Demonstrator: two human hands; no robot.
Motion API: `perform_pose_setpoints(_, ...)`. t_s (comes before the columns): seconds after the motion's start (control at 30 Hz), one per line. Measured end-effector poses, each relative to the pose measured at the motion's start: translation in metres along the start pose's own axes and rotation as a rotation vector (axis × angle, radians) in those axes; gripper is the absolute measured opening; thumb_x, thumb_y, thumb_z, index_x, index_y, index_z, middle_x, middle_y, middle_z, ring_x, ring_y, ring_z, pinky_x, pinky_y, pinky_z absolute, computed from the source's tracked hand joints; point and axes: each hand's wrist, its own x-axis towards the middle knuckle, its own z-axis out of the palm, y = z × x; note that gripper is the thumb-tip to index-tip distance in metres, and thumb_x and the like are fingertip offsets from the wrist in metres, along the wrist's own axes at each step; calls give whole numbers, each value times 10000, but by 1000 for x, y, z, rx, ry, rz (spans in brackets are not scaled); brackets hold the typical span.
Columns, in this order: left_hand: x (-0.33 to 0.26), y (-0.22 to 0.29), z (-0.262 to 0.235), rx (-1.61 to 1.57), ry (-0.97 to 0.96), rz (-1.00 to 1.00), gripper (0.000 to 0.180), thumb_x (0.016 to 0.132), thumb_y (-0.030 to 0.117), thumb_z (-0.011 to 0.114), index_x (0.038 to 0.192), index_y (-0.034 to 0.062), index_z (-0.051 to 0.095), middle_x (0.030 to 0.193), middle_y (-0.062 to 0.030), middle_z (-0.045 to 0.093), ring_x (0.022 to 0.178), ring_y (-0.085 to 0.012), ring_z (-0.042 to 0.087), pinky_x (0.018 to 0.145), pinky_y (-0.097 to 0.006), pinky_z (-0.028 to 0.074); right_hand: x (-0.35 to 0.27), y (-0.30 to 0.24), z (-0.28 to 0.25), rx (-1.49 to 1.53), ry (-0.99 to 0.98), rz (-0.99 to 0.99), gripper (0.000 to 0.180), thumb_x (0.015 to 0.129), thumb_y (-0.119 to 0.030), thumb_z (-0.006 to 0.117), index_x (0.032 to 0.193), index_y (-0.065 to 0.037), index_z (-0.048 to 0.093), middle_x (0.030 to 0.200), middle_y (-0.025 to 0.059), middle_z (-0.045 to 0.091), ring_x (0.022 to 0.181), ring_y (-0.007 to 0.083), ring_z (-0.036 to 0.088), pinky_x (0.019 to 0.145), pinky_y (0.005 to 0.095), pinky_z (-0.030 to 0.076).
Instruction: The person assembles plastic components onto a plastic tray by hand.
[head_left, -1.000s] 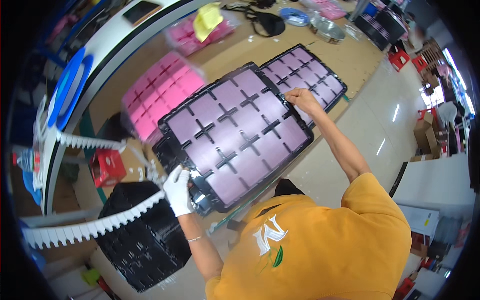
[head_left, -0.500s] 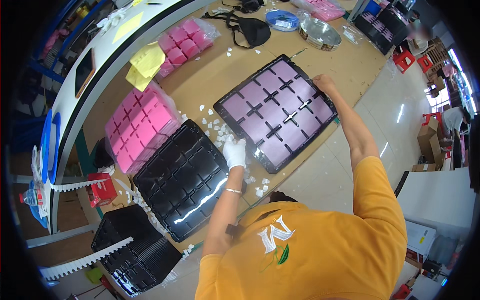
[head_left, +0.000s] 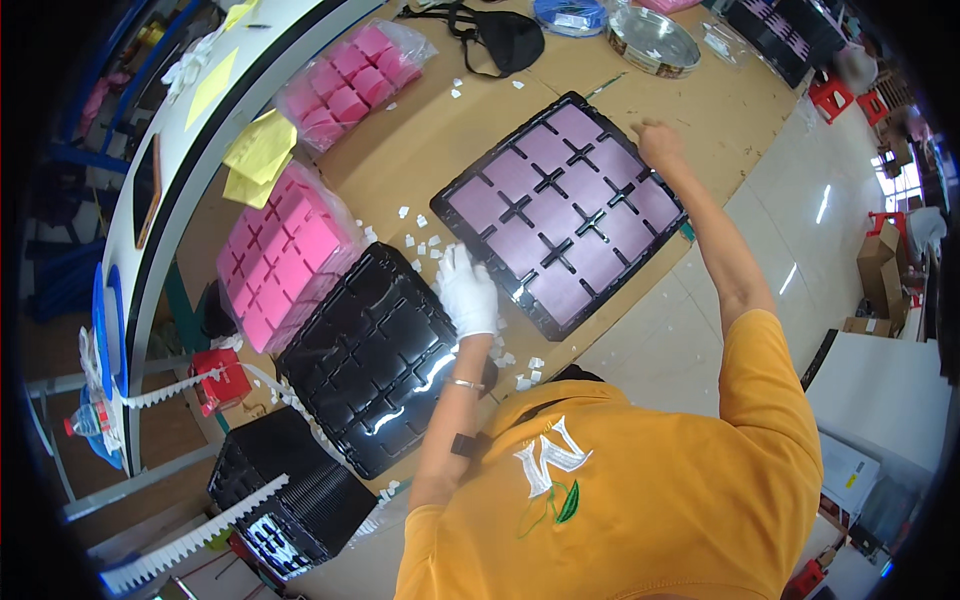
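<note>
Right now the person in the orange shirt (head_left: 640, 500) leans over the brown desk (head_left: 430, 150) with both arms stretched out. Their left hand (head_left: 468, 292), in a white glove, lies flat with the fingers spread and closed on nothing, at the near-left corner of the purple-filled tray (head_left: 562, 215). That black tray sits at the middle of the desk, its compartments filled with pale purple squares. The bare right hand (head_left: 658, 142) rests on the tray's far-right edge; whether those fingers pinch the rim I cannot tell.

To my eye the tray is being settled in place, and it goes best with both hands pressing evenly at opposite corners so it lies flat and square, without crowding the empty black tray (head_left: 372, 350) just to its left.

Left of that empty tray lies a clear bag of bright pink blocks (head_left: 285, 255), and a second such bag (head_left: 350, 75) sits farther off. Yellow cloths (head_left: 255, 155) lie between them near the desk's curved white edge. Small white scraps (head_left: 425, 235) are scattered across the desk. At the far side are a round tin (head_left: 655, 40) and a black bag (head_left: 505, 38). Low on the left stands a stack of black trays (head_left: 290, 490) beside a white toothed strip (head_left: 185, 545).
</note>
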Motion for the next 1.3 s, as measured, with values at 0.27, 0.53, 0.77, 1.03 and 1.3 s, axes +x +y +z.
perform_pose_setpoints(0.27, 57, 2, -4, 747, -163, 576, 434, 828, 118, 448, 1258, 101, 506, 1335, -68, 456, 1276, -382, 332, 1022, -592, 259, -2, -62, 9, -43, -66, -310, 583, 926, -532, 309, 1370, -164, 394, 1442, 21, 354, 1389, 303, 142, 1096, 549, 115)
perform_pose_setpoints(0.53, 59, 4, -1, 807, -95, 701, 343, 834, 141, 457, 1152, 95, 576, 1244, -50, 516, 1201, -350, 404, 961, -556, 328, 13, -71, 0, -93, -241, -263, 602, 922, -554, 290, 1361, -159, 407, 1450, -6, 338, 1392, 291, 132, 1108, 535, 120)
perform_pose_setpoints(0.77, -36, 31, -21, 434, -310, 870, 528, 791, 313, 589, 1259, 86, 501, 1350, -103, 432, 1301, -389, 287, 1053, -602, 171, -77, 13, -21, -40, -30, -147, 568, 933, -528, 277, 1356, -177, 418, 1441, 13, 354, 1383, 311, 158, 1097, 564, 98)
perform_pose_setpoints(1.03, -75, 25, 0, 413, -451, 863, 684, 792, 468, 561, 1311, 39, 442, 1405, -87, 379, 1360, -366, 178, 1083, -573, 96, -163, -10, -8, -167, -69, -202, 526, 911, -476, 371, 1283, -124, 489, 1416, 67, 384, 1322, 379, 271, 1067, 581, 181)
perform_pose_setpoints(1.3, -90, 4, -33, 193, -293, 842, 588, 762, 396, 620, 1223, 53, 499, 1290, -128, 462, 1299, -345, 287, 1058, -538, 216, -147, -27, -42, -326, -209, -275, 292, 909, -275, 401, 1147, -225, 563, 1315, 95, 494, 1212, 413, 416, 992, 624, 271)
